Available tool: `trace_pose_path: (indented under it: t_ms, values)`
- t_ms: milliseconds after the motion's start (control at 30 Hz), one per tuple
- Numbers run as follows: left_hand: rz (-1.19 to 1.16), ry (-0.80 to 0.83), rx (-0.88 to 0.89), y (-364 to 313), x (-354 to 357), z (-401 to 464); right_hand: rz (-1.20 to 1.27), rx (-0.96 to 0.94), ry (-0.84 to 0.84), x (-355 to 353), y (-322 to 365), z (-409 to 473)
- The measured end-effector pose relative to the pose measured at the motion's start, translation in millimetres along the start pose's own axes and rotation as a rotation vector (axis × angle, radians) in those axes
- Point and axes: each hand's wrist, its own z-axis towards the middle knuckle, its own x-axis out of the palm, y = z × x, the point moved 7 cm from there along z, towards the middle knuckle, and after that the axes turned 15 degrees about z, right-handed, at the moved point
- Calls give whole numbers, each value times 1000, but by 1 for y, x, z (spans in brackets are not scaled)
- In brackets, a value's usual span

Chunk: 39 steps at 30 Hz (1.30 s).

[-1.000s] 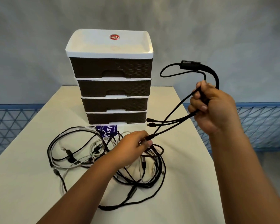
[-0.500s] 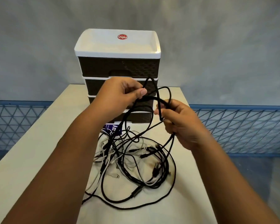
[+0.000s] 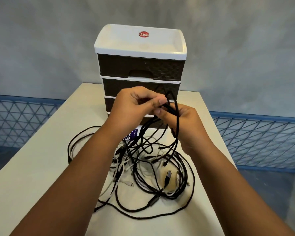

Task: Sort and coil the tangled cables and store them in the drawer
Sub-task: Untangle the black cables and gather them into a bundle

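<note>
On table (image 3: 41,167) | drawer unit (image 3: 140,68) closed | cables (image 3: 153,181) outside

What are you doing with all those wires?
A person is sorting tangled cables. The left hand and the right hand both hold a black cable up in front of the drawer unit, looping it. The rest of the black and white cable pile lies tangled on the table. All the drawers look closed, and no cable is put away yet.
</note>
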Motion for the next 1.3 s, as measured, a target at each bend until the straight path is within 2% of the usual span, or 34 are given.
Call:
trace_pose_path:
  t_ms: [100,233,300,367,467,633,767,933,1067,1300]
  values:
    - [93,-163,32,17,-2,-22,93,70,-64,-3,-4,-1]
    - [415,64,-2,53,44,-62,58,147,-115,-10,-7,-2]
    - [573,56,33,62,54,-73,21,136,-138,-13,-4,-2]
    - [654,23,67,67,55,-76,24,108,-171,-18,4,-1]
    - [756,54,73,84,57,-80,77,39,-217,-33,24,6]
    - [766,126,18,115,58,-98,151,-55,-246,-65,61,17]
    - [746,137,68,112,62,-92,210,-67,-269,-76,75,15]
    - [747,111,-65,132,51,-98,335,-115,-269,-93,97,12]
    - [810,241,-112,144,62,-97,321,-130,-284,-102,104,8]
    - [946,510,-7,141,83,-102,306,-119,-325,-98,97,-7]
